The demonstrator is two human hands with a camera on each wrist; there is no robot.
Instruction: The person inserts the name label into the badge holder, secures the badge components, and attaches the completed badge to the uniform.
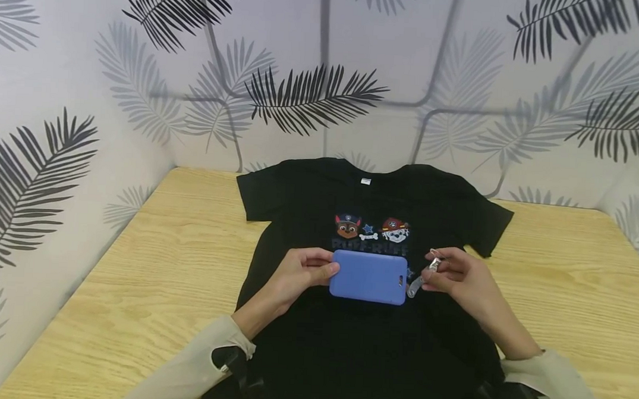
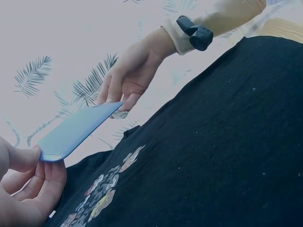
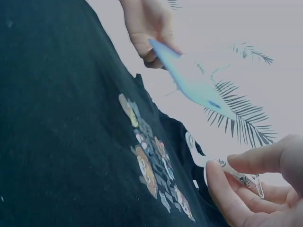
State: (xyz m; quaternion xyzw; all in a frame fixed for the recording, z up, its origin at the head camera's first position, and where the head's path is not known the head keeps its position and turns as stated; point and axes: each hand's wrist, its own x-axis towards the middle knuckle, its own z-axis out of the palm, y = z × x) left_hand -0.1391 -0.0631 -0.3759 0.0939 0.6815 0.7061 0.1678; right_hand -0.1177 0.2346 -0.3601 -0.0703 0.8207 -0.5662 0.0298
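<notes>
A blue badge holder [image 1: 368, 277] with a small slot at its right end is held up over the black T-shirt [image 1: 366, 356]. My left hand [image 1: 299, 274] pinches its left end between thumb and fingers, as the left wrist view also shows. To the right, my right hand [image 1: 463, 283] pinches a small metal badge clip [image 3: 244, 178] with a clear strap [image 1: 415, 286]. The strap hangs close beside the slotted end of the holder, with a small gap between them in the right wrist view.
The T-shirt lies spread on a wooden table [image 1: 189, 229], its neckline toward the back wall. Cartoon dog prints [image 1: 372, 228] show on its chest. A leaf-patterned covering [image 1: 326, 57] hangs behind the table and at its sides.
</notes>
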